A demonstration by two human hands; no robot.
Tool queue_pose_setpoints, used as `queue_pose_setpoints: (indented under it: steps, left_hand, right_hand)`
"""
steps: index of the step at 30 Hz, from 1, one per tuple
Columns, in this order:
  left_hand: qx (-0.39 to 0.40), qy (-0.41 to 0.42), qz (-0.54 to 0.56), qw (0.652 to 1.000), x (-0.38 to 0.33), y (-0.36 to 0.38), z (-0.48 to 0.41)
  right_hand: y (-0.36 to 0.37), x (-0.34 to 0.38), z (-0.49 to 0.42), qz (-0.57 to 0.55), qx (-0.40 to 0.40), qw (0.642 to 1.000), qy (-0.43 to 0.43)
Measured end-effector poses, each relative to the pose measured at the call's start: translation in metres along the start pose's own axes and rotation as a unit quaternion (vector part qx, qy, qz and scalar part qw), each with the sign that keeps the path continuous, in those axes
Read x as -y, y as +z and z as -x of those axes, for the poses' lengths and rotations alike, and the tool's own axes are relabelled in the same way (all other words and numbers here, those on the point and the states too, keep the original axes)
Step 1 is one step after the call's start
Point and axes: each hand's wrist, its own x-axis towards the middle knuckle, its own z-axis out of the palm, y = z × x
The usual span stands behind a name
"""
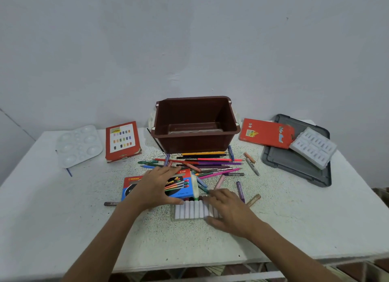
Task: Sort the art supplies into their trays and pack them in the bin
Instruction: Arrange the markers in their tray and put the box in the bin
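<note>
Marker tray (190, 211) lay on tabletop (84, 218), touching near side of marker box (179, 187), markers' long axis pointing toward it. Left hand (156, 187) gripped box; right hand (229, 210), nearer tray, had fingers curled round its right end.

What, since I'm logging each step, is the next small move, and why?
Probably slide the marker tray into the marker box: the left hand grips the box, its end flap looks open, and the right hand holds the seemingly full tray.

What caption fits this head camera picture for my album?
Left hand grips a blue marker box, right hand holds the marker tray, before a brown bin.
</note>
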Motion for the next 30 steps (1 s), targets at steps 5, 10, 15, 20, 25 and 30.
queue_pose_setpoints:
  steps: [5,10,15,20,25,30]
  left_hand:
    - [0.012,-0.012,-0.002,1.0,0.003,-0.001,0.006]
    - [0.02,-0.021,0.007,1.0,0.003,0.001,0.01]
    - [0.023,-0.022,0.014,0.999,0.003,0.004,0.015]
    - [0.016,-0.01,0.02,1.0,-0.001,0.006,0.022]
    - [0.027,0.002,0.014,1.0,-0.005,0.014,0.026]
    - [0.041,0.024,0.018,0.999,-0.012,0.025,0.027]
  right_hand:
    - [0.005,0.0,0.004,0.036,-0.021,0.999,-0.021]
    - [0.007,-0.001,0.005,0.049,-0.031,0.998,-0.025]
    - [0.005,-0.005,0.015,0.031,-0.024,0.999,-0.029]
    - [0.008,-0.007,0.036,0.03,-0.039,0.998,-0.049]
    - [0.004,-0.019,0.059,0.03,-0.032,0.998,-0.04]
    - [-0.008,-0.04,0.068,0.036,-0.021,0.999,-0.015]
